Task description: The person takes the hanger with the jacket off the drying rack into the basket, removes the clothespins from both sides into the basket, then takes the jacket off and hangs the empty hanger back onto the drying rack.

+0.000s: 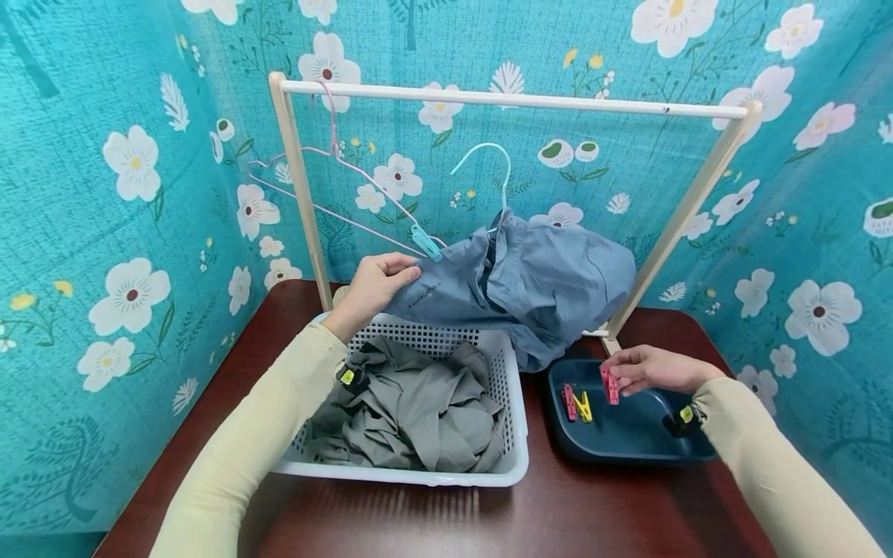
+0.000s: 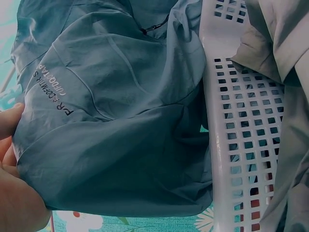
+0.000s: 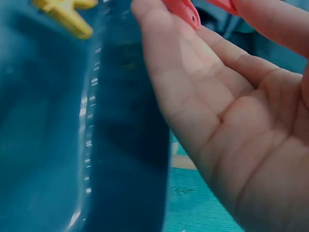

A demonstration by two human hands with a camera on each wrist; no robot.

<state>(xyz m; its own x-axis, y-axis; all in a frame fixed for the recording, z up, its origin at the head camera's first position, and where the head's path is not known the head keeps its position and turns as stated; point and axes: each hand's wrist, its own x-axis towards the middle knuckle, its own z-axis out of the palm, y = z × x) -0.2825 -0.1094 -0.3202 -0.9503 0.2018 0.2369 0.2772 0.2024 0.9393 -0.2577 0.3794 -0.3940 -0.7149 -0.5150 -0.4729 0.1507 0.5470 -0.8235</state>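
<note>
My left hand [image 1: 373, 293] pinches the edge of a blue-grey garment [image 1: 558, 271] between thumb and fingers. Printed lettering shows on that cloth in the left wrist view. A light blue clothespin [image 1: 425, 242] sits at the garment's upper edge, where the lower bar of a pink hanger [image 1: 370, 184] meets it. Out of the cloth rises the hook of a pale blue hanger [image 1: 507, 174], below the rod. Over the dark blue tub, my right hand [image 1: 649, 370] holds a pink clothespin [image 1: 610, 384]; its handle ends show between thumb and fingers in the right wrist view.
The dark blue tub [image 1: 628, 446] holds another pink clothespin [image 1: 569, 403] and a yellow one [image 1: 583, 406]. Left of it stands a white perforated basket [image 1: 516, 434] with grey cloth [image 1: 425, 411] inside. A wooden rack [image 1: 516, 98] spans the back of the dark red table [image 1: 391, 515].
</note>
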